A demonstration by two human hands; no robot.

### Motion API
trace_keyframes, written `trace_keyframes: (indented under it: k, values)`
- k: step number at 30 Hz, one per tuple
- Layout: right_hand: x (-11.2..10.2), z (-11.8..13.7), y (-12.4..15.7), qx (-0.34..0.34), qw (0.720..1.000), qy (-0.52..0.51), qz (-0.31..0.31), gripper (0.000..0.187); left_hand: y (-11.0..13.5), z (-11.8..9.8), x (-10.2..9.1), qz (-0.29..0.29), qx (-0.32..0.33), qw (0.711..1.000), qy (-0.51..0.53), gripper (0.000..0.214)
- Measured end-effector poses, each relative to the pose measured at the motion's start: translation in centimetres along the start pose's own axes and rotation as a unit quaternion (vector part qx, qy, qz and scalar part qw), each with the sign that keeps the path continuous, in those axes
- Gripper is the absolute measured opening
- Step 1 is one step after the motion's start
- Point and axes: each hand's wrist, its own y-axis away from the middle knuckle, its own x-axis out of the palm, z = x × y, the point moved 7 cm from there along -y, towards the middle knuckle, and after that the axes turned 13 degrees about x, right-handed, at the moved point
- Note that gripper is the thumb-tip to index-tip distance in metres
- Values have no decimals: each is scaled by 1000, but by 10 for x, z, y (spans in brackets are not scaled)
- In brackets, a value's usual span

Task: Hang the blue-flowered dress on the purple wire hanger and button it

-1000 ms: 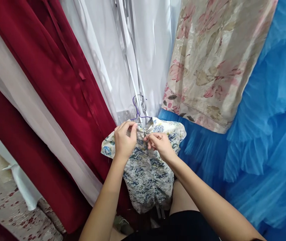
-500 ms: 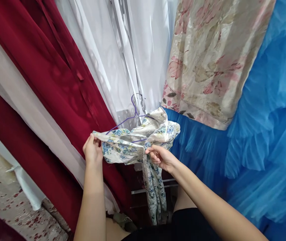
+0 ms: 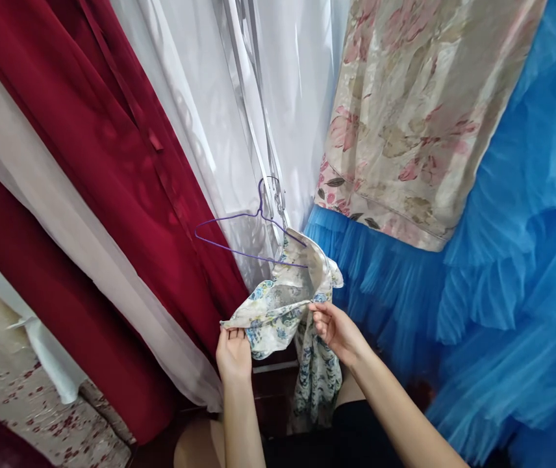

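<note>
The left hand (image 3: 234, 359) and right hand (image 3: 337, 330) pinch the blouse (image 3: 274, 330), apparently taking it off the hanger (image 3: 260, 205). Its right side likely needs easing clear.

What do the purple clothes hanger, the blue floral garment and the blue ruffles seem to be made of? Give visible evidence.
Purple clothes hanger: probably coated wire, as it is thin, evenly coloured and bent into one outline.
Blue floral garment: light, mostly matte cloth, perhaps cotton; it creases and drapes softly.
Blue ruffles: likely tulle, matte and gauzy, with finely gathered layers.
</note>
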Motion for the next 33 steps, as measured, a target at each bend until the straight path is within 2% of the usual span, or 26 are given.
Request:
trace_keyframes:
  k: [4, 6, 10, 13, 17, 19, 21, 23, 25, 28, 31, 33]
  values:
    - [-35, 0, 16, -76, 995, -1, -66, 10, 35, 3, 19, 11, -20, 1000, 18, 15]
    - [-48, -3, 21, -94, 992, -12, -88, 11, 50, -1, 36, 57, -13, 998, 8, 10]
    - [-63, -7, 25, -78, 991, -26, -105, 12, 81, -16, 71, 168, 22, 984, -52, 20]
    - [-62, -3, 29, -76, 987, 67, -121, 22, 101, -29, 88, 212, 44, 972, -93, 24]
    - [-48, 19, 53, -198, 936, 223, -184, 38, 124, -43, 106, 280, 67, 947, -139, 33]
    - [-29, 21, 64, -231, 924, 269, -142, 45, 136, -44, 114, 326, 70, 929, -161, 33]
    - [-4, 9, 71, -198, 937, 285, -34, 55, 150, -41, 121, 380, 65, 905, -182, 31]
    - [16, -8, 76, -138, 954, 259, 59, 66, 165, -38, 128, 440, 53, 871, -211, 31]
    - [23, -19, 79, -101, 972, 202, 70, 67, 177, -37, 135, 495, 50, 833, -243, 31]
    - [16, -25, 77, -69, 993, 98, 19, 64, 193, -41, 146, 567, 63, 775, -272, 30]
    - [19, -37, 74, 50, 996, 32, 63, 59, 211, -44, 156, 638, 69, 711, -289, 28]
    - [22, -42, 76, 122, 988, 37, 84, 49, 220, -44, 158, 674, 55, 670, -305, 19]
